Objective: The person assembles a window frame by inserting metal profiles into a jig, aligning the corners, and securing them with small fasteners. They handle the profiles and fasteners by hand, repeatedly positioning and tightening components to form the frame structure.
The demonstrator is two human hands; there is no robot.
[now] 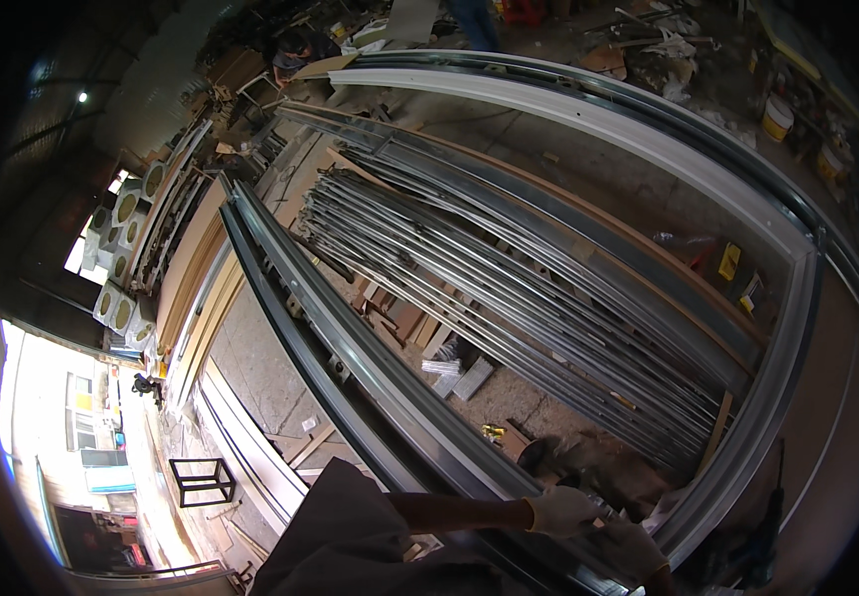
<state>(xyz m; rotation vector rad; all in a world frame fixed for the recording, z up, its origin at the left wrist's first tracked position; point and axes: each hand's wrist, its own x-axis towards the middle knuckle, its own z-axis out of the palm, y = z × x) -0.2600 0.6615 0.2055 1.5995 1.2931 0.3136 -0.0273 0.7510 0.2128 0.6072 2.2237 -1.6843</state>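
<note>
Reaching across your body, your gloved left hand (560, 511) closes its grip on the long metal frame rail (350, 343) near its lower corner. Your gloved right hand (631, 549) rests just beside it; its grip is unclear. A bundle of metal strips (509, 288) lies inside the frame.

Long grey metal frame rail (370, 368), lying diagonally on supports, near corner under gloved hands

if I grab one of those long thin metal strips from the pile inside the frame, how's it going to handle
One metal strip is long and thin, so it would probably sag and whip if lifted at one end. It lies packed among many others, so it may snag. Bare metal looks smooth, possibly slippery.
</note>
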